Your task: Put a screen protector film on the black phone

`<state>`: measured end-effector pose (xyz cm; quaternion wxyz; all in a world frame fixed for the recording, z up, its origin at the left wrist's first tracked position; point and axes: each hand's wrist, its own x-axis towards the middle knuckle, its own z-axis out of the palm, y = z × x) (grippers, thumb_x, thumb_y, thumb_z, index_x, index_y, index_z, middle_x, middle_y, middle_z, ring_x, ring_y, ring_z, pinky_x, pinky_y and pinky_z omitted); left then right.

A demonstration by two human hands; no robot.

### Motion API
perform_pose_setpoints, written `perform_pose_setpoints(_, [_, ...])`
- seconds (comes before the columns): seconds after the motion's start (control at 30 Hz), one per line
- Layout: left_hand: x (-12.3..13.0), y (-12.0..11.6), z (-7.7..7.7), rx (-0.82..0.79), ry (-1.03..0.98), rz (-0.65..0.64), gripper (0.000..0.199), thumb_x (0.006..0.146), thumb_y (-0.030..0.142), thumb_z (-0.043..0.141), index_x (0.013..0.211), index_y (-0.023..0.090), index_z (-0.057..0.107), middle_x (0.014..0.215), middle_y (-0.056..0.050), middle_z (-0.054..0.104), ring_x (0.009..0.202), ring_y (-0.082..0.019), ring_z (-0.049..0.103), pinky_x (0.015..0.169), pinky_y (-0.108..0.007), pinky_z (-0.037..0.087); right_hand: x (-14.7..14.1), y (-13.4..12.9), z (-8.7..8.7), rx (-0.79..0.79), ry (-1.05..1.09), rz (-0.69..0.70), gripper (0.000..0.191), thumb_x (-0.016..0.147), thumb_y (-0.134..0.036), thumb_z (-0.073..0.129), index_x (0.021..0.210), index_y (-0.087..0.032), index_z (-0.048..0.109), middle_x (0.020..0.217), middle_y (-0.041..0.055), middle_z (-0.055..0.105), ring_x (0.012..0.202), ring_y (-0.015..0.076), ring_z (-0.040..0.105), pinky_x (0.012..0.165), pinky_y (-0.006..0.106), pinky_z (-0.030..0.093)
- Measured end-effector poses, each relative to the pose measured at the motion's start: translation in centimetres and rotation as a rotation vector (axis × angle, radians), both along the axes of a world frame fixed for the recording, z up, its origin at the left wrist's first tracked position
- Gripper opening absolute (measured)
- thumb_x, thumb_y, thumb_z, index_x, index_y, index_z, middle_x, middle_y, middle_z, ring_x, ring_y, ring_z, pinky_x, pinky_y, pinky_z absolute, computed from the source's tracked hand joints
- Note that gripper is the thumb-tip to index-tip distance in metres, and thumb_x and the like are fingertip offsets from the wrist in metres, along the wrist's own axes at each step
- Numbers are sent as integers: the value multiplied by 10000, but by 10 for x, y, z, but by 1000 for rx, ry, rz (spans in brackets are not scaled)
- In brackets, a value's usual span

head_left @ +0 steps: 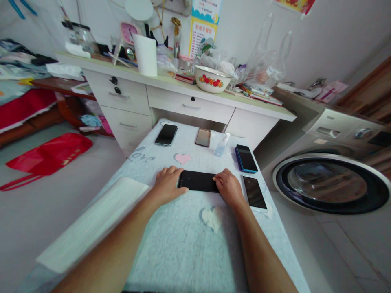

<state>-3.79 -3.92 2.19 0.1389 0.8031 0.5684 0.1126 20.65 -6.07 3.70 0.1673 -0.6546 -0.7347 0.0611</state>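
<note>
A black phone (198, 181) lies crosswise on the cloth-covered table, its back apparently facing up. My left hand (166, 185) grips its left end, with the thumb at the near edge and the fingers at the far edge. Over the right end, my right hand (227, 185) has its fingers curled and pressed together on the surface. Whatever those fingertips may pinch is too small to make out. Right of that hand lies a white-framed phone (255, 192), with a blue-edged phone (246, 158) just beyond it. A clear spray bottle (221, 145) stands behind the black phone.
Toward the table's far edge lie another phone (166, 134) and a translucent phone case (203, 137). A folded white cloth or sheet (94, 224) covers the left edge. Beyond are a cluttered desk (195, 108) and, at right, a washing machine (330, 183). A red bag (51, 154) lies on the floor.
</note>
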Motion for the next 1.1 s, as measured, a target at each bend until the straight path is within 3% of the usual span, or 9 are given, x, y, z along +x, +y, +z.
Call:
perform_pose_setpoints(0.23, [0, 1, -1, 3, -6, 7, 608, 698, 489, 586, 1246, 241, 496, 1174, -79, 539, 1079, -284, 471, 924, -382, 350, -11, -4, 7, -68, 31, 120, 167, 877, -201, 527, 874, -202, 694, 878, 29, 578, 757, 113, 565, 687, 205, 379])
perform_pose_setpoints(0.63, [0, 1, -1, -5, 3, 9, 614, 705, 487, 586, 1257, 238, 487, 1188, -76, 538, 1086, -283, 472, 933, -376, 355, 5, 0, 2, 3, 1, -83, 182, 894, -247, 522, 847, -198, 690, 868, 41, 593, 792, 138, 562, 701, 234, 367])
perform_pose_setpoints(0.97, [0, 0, 1, -5, 6, 7, 597, 710, 485, 583, 1248, 244, 489, 1189, -72, 536, 1089, -277, 473, 927, -371, 356, 2, -4, 8, -94, 64, 139, 150, 866, -214, 556, 827, -188, 699, 836, 23, 584, 730, 110, 546, 673, 220, 365])
perform_pose_setpoints(1.1, [1, 0, 2, 4, 15, 1, 623, 706, 495, 579, 1257, 218, 490, 1181, -84, 539, 1068, -287, 479, 916, -383, 361, 1, -4, 6, -89, 61, 158, 151, 871, -226, 556, 825, -191, 696, 825, 20, 577, 733, 108, 547, 675, 217, 361])
